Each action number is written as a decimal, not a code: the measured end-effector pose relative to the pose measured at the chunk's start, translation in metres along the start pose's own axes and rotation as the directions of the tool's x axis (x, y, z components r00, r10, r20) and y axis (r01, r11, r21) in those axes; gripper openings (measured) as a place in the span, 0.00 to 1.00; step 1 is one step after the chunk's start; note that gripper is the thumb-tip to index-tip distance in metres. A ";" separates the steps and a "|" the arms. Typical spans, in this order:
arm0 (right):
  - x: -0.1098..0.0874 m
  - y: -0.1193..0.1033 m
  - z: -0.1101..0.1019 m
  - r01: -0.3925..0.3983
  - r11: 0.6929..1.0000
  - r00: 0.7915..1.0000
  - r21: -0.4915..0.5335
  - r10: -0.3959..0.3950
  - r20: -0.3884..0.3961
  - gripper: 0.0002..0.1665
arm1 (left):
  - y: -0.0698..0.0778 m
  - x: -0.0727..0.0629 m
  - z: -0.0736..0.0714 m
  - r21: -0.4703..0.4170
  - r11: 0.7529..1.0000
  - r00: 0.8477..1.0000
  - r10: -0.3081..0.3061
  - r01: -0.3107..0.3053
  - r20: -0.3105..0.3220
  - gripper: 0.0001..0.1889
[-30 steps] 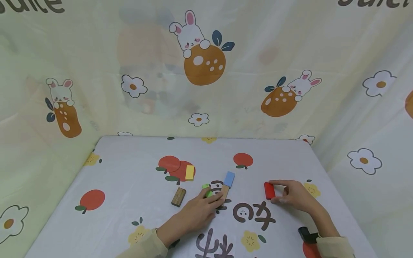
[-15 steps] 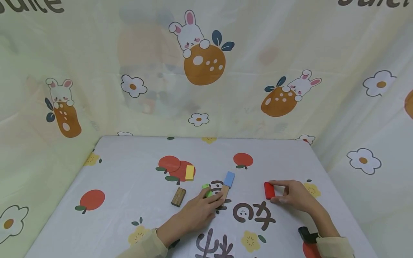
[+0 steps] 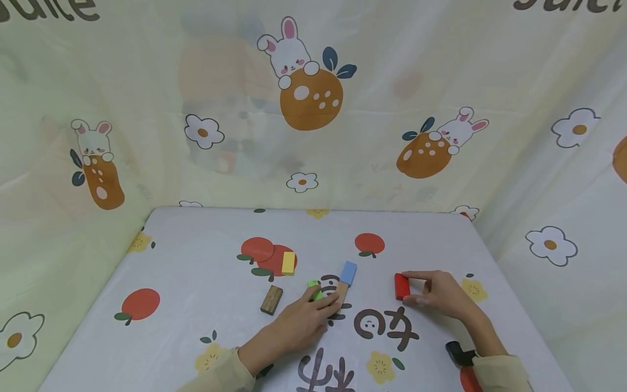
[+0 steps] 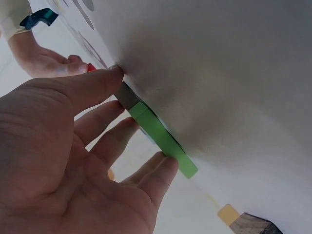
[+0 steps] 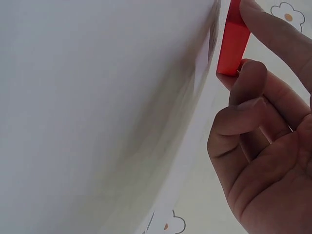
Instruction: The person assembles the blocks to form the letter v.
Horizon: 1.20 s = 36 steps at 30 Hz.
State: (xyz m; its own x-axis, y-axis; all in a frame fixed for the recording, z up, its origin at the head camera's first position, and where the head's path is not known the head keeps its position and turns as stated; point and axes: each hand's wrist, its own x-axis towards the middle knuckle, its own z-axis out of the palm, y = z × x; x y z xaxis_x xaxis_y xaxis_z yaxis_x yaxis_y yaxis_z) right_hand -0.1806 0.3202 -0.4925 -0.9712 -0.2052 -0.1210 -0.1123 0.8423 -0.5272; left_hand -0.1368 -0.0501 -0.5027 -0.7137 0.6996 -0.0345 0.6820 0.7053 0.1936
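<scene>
My left hand (image 3: 296,326) is low over the table, its thumb and fingertips pinching a light wooden block (image 3: 343,291). Other fingers of this hand touch a green block (image 4: 163,139), which lines up with the wooden one in the left wrist view. A blue block (image 3: 348,273) adjoins the far end of the light wooden block. On the right, my right hand (image 3: 446,295) pinches a red block (image 3: 402,287) between thumb and index finger. The right wrist view shows its other fingers curled below the red block (image 5: 234,46).
A dark brown wooden block (image 3: 271,300) lies left of the left hand. Farther back is a yellow block (image 3: 288,263), on a printed tomato. The white tablecloth (image 3: 196,261) has fruit and flower prints, and a printed curtain (image 3: 362,158) hangs behind the table.
My right hand has shifted slightly left and away from me, carrying the red block with it. The left hand and the other blocks stay where they were.
</scene>
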 end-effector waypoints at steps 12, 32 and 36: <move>0.009 -0.011 0.004 0.005 1.000 0.999 0.014 -0.005 -0.038 0.37 | -0.001 0.000 0.001 0.003 1.000 1.000 0.002 -0.002 0.000 0.31; 0.027 -0.027 0.013 -0.002 1.000 0.992 0.014 0.004 -0.126 0.39 | -0.002 0.001 0.003 0.003 1.000 1.000 0.006 -0.006 -0.010 0.32; 0.030 -0.031 0.016 0.008 1.000 0.990 0.019 -0.005 -0.144 0.39 | -0.002 0.001 0.003 -0.003 1.000 1.000 0.007 -0.007 -0.003 0.32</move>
State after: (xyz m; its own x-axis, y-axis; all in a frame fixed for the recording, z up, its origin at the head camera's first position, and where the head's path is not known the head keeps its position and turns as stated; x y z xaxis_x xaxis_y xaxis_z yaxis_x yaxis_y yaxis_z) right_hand -0.2031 0.2799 -0.4931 -0.9908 -0.1356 0.0035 -0.1157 0.8311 -0.5440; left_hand -0.1384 -0.0502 -0.5062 -0.7094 0.7042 -0.0302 0.6864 0.7000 0.1972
